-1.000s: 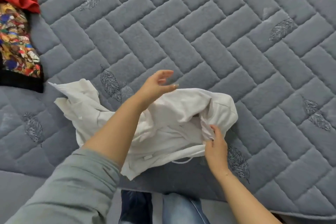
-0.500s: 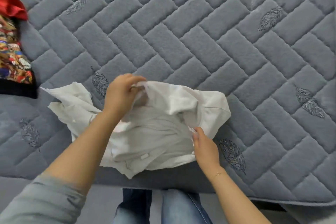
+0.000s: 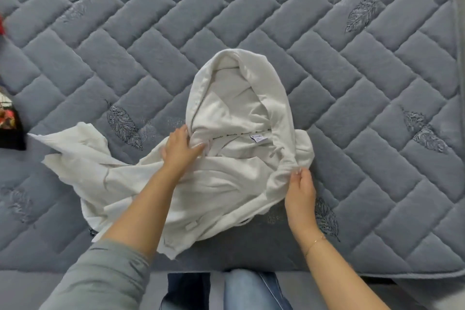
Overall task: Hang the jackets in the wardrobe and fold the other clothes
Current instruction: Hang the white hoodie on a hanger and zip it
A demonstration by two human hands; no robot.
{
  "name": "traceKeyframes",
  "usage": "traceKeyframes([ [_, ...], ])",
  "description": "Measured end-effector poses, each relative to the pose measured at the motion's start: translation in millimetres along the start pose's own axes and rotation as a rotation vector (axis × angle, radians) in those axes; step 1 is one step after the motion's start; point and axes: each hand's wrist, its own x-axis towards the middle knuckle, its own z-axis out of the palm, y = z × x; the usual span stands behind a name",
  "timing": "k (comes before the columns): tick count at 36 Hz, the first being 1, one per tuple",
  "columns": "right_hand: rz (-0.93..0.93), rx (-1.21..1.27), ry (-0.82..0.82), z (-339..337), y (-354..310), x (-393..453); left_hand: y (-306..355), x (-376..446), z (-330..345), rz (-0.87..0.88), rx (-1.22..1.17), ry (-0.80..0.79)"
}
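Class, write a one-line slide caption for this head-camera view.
Both hands, left and right, spread a white hooded sweatshirt, hood laid open, on a grey quilted mattress.

open mattress (image 3: 327,83) beyond hoodie (image 3: 226,184), patterned garment (image 3: 8,123) left

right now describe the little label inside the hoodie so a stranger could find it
On the grey quilted mattress lies a white hoodie, hood spread open away from the person. Along the inner neck seam, right of centre, sits a small white label, the only tag with blue print.
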Motion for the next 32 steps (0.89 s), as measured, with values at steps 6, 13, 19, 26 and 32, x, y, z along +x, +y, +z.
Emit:
traceKeyframes([
  [6,0.307,0.515,-0.026,5.6,-15.9,17.0,-11.3,13.3,16.7,0.049,-0.05,-0.001],
  [13,0.63,0.88,-0.289,-4.3,-44.6,1.7,-20.2,-21.3,4.0,-0.039,-0.404,-0.134],
  [19,0.393,0.684,-0.611,-3.4,-64.7,-35.4,-55.3,-113.6,-23.1,-0.022,-0.8,-0.056],
  [26,0.086,0.095,-0.714,14.1,-80.8,-135.8,-113.1,-244.6,-63.4,-0.07,-1.338,0.08],
  [32,0.024,0.111,-0.768,21.1,-85.0,-244.9,-176.4,-369.2,-100.3,-0.051,-1.484,0.131],
])
